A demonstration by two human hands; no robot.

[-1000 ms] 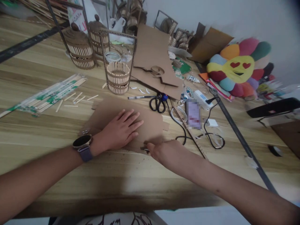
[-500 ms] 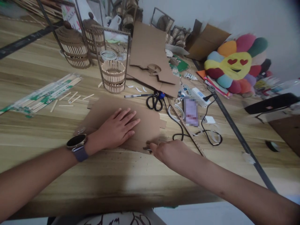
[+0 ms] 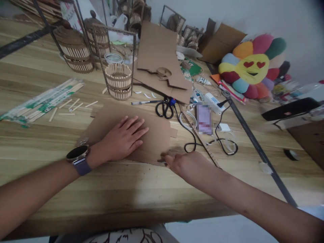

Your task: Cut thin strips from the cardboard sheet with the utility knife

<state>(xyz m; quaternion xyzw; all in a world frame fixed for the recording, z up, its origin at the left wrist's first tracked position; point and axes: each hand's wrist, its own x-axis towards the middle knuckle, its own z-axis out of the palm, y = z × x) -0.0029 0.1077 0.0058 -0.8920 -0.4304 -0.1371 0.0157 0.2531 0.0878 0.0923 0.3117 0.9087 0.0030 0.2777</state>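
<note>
A brown sheet of cardboard (image 3: 157, 135) with small tabs lies flat on the wooden table. My left hand (image 3: 126, 138) presses on its middle, palm down and fingers spread. At the sheet's near right corner, my right hand (image 3: 181, 164) is closed around what looks like a utility knife (image 3: 162, 161). Only the thin tip shows, at the near edge of the cardboard; my fingers hide the rest. Dark crumbs are scattered along that edge.
Beyond the sheet lie black-handled scissors (image 3: 165, 109), a pen (image 3: 146, 102) and a small stick bucket (image 3: 118, 81). Packed wooden sticks (image 3: 45, 103) lie left. A ruler (image 3: 202, 140), phone (image 3: 204, 118) and black cable (image 3: 194, 145) are right of the sheet.
My right hand has slid a little to the right along the cardboard's near edge with the knife. My left hand stays pressed on the sheet. The view has shifted slightly.
</note>
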